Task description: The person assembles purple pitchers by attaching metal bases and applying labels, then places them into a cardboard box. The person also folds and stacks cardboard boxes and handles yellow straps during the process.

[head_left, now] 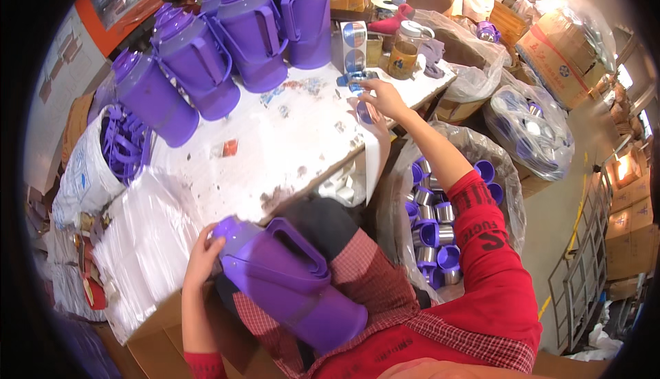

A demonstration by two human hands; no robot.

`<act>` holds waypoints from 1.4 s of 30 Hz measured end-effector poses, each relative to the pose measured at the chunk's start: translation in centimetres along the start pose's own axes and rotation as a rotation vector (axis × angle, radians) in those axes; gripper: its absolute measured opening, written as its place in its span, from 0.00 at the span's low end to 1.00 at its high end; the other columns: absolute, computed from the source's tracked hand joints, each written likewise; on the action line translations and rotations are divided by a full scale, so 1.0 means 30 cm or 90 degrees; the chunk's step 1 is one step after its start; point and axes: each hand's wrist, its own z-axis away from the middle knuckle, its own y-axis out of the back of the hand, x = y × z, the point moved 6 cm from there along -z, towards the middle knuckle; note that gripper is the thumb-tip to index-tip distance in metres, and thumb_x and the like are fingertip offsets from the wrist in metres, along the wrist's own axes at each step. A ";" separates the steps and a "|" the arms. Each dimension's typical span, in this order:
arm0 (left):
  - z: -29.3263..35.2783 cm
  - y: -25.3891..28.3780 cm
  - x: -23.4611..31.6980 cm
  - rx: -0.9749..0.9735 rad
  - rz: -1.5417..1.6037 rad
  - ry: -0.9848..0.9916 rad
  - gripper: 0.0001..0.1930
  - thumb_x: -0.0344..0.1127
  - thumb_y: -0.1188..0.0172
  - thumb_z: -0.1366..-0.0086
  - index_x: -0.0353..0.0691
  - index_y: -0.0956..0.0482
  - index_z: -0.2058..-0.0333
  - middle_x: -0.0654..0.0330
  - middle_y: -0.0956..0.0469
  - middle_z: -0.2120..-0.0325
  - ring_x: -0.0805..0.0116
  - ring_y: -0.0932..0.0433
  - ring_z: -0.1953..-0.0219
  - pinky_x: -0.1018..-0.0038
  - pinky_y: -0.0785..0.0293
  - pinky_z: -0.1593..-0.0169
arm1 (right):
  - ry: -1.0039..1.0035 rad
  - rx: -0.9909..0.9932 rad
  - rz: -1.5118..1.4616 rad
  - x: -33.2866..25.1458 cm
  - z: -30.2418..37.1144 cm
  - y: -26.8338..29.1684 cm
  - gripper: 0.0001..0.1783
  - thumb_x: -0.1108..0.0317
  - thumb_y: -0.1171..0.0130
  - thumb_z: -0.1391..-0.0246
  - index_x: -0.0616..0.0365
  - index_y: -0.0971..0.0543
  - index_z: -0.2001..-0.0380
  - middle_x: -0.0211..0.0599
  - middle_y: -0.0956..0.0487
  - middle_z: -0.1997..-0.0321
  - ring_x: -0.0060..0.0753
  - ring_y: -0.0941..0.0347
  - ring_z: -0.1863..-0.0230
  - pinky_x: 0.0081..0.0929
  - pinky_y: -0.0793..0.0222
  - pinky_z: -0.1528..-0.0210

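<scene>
A purple thermos jug (289, 283) lies tilted across my lap, its handle facing up and to the right. My left hand (204, 252) is closed around its top end. My right arm reaches to the right end of the table, where my right hand (385, 101) pinches at a strip of round labels (372, 149) that hangs over the table edge. Part of the strip is hidden beneath my fingers. Just beyond the fingertips lies a small blue object (356, 78). Several more purple thermos jugs (251, 35) stand along the far left of the table.
A lined carton of purple-and-steel cups (436, 231) stands right of my legs. White sheets (148, 241) are stacked at left, beside a bag of purple handles (127, 142). The table (275, 145) also carries a jar (404, 52). Bagged parts (529, 128) sit farther right.
</scene>
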 end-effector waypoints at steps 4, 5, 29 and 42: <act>-0.025 -0.161 0.434 0.389 -0.664 -0.610 0.36 0.34 0.31 0.50 0.39 0.32 0.41 0.40 0.42 0.36 0.41 0.41 0.35 0.54 0.40 0.37 | 0.098 0.042 0.183 0.193 -0.148 -0.109 0.26 0.66 0.35 0.53 0.53 0.24 0.48 0.43 0.25 0.46 0.49 0.27 0.49 0.39 0.30 0.47; -0.098 -0.303 0.515 0.215 -0.596 -0.674 0.38 0.32 0.30 0.53 0.38 0.33 0.40 0.42 0.41 0.36 0.45 0.41 0.34 0.58 0.41 0.35 | 0.087 0.036 0.222 0.217 -0.183 -0.145 0.27 0.66 0.35 0.53 0.51 0.25 0.46 0.40 0.24 0.47 0.48 0.28 0.47 0.40 0.30 0.48; 0.408 -0.947 0.310 -0.338 -0.455 -0.915 0.14 0.34 0.48 0.40 0.28 0.24 0.62 0.46 0.22 0.62 0.55 0.20 0.59 0.69 0.21 0.59 | 0.006 0.052 0.057 0.331 -0.310 -0.256 0.24 0.69 0.36 0.53 0.53 0.23 0.50 0.48 0.30 0.39 0.53 0.31 0.44 0.43 0.33 0.44; 0.447 -0.897 0.328 -0.235 -0.450 -0.925 0.19 0.24 0.44 0.49 0.35 0.21 0.56 0.53 0.22 0.51 0.56 0.25 0.46 0.63 0.29 0.43 | -0.333 -0.047 -0.779 -0.240 1.058 -0.024 0.18 0.81 0.36 0.50 0.60 0.26 0.55 0.29 0.21 0.62 0.19 0.24 0.62 0.19 0.28 0.54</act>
